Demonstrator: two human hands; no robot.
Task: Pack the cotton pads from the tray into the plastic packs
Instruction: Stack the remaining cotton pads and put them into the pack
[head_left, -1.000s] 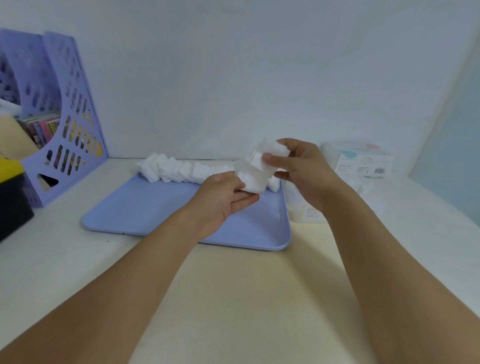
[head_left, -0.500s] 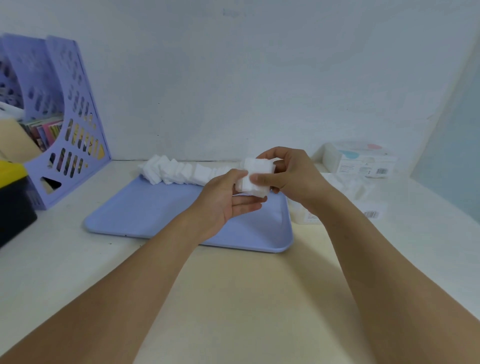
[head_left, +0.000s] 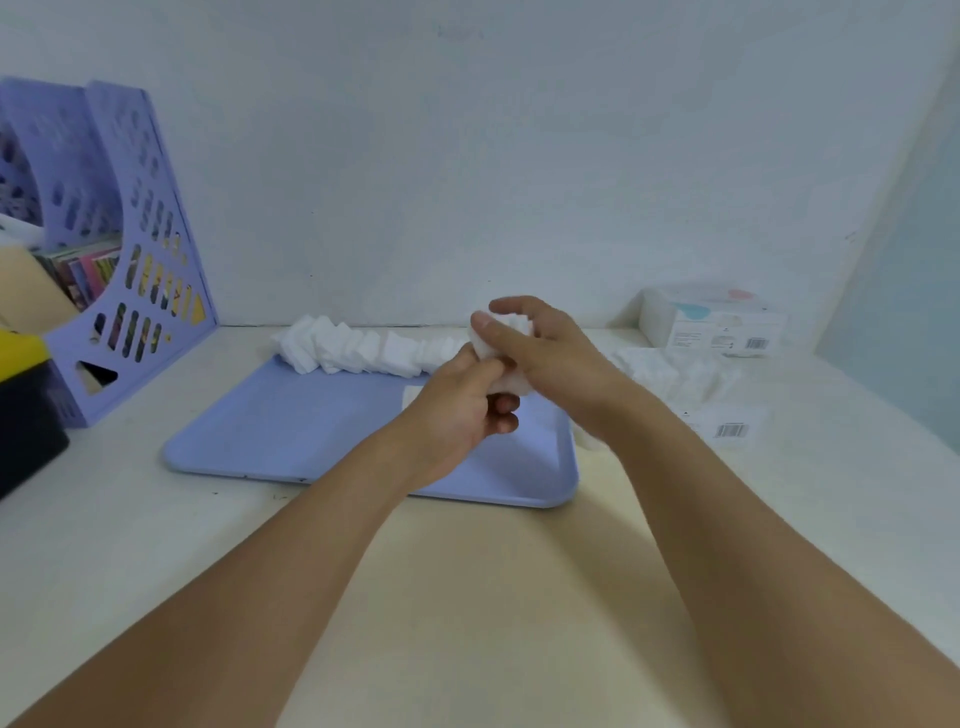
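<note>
Both my hands hold one stack of white cotton pads (head_left: 506, 382) above the right part of the lilac tray (head_left: 291, 441). My left hand (head_left: 462, 410) grips the stack from below with curled fingers. My right hand (head_left: 540, 348) closes over its top, thumb on the near side. A row of leaning cotton pads (head_left: 358, 351) lies along the tray's far edge. One flat pad (head_left: 413, 397) lies on the tray beside my left hand. Plastic packs (head_left: 680, 382) with pads lie to the right of the tray, one with a barcode label (head_left: 731, 430).
A white box (head_left: 711, 325) stands at the back right against the wall. A lilac file rack (head_left: 119, 260) with books stands at the left, with a yellow and black object (head_left: 26, 405) in front of it. The pale table (head_left: 467, 597) stretches toward me.
My hands have drawn the stack slightly lower and closed more tightly round it; the right hand has rolled over its top. The view has shifted slightly.
</note>
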